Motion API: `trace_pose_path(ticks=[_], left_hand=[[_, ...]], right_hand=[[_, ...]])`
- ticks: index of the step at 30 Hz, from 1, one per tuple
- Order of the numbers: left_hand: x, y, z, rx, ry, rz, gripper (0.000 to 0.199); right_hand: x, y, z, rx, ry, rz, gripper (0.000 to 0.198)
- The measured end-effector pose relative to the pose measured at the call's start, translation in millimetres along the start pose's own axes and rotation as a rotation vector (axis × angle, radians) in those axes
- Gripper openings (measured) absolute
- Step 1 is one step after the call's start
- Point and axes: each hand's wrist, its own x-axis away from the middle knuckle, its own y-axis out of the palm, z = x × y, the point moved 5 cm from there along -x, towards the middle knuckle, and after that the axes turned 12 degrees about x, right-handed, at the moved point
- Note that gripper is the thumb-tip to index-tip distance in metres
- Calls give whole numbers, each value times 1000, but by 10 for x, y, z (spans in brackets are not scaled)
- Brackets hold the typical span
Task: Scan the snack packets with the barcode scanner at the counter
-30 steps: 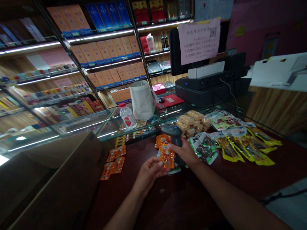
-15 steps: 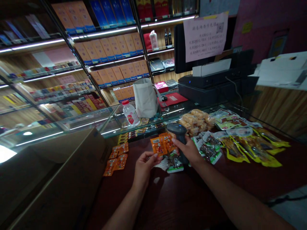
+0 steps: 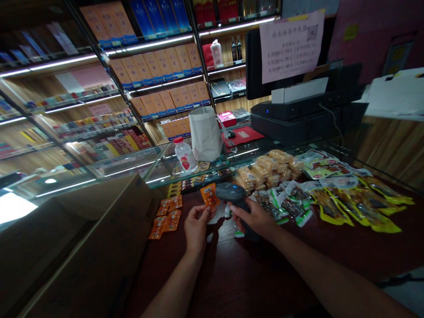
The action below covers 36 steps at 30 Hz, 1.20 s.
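Observation:
Between the thumb and fingers of my left hand (image 3: pixel 196 227) is a small orange snack packet (image 3: pixel 210 195), held up with a barcode label near its top. My right hand (image 3: pixel 253 217) is wrapped round the handle of a dark barcode scanner (image 3: pixel 231 193), whose head reaches left to the packet's right edge. Several more orange packets (image 3: pixel 167 218) lie on the dark red table to the left. Behind and right of the scanner are green-and-white snack packs (image 3: pixel 291 201) and a heap of tan wrapped snacks (image 3: pixel 270 168).
An open cardboard box (image 3: pixel 96 234) stands at the left. Yellow-edged packs (image 3: pixel 357 198) lie at the right. On the glass counter are a red-capped bottle (image 3: pixel 185 155), a white bag (image 3: pixel 206 134) and a dark monitor (image 3: pixel 253 66) with a pink notice.
The scanner has moved left and its head has turned toward the packet. Of two orange packets visible by my left hand before, one shows now. The view has shifted slightly.

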Motion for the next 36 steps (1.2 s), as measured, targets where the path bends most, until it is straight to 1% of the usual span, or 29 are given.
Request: trace_pose_path(ticks=[8,14,19,22,25,30,33,36], left_hand=[[-48,-41,-53,-40,10,6,32],[-58,-40,-63,-55,13,-5,31],[-111,-97,-62,-48,-15,24,27],[-228,-193,27,-63,-43,55,16],[-435,-324,194,-98,-67,95,10],[-825,-500,441,-197,-123,167,18],[-962,-545,490,-265,-178,191,20],[-1019,-571,485,-337,-238,207,9]], right_hand=[[25,11,7,58,-5,-29,28],[39,7,-46,80,-1,-24,33],[8,-4,-10,44,19,-10,37],[-29,-18,43,-7,36,24,40],[-59,-39,80,-57,50,71,42],[-73,-52,76,-111,50,108,44],[-74,-48,74,-126,48,116,44],[-78,-47,66,-142,50,108,44]])
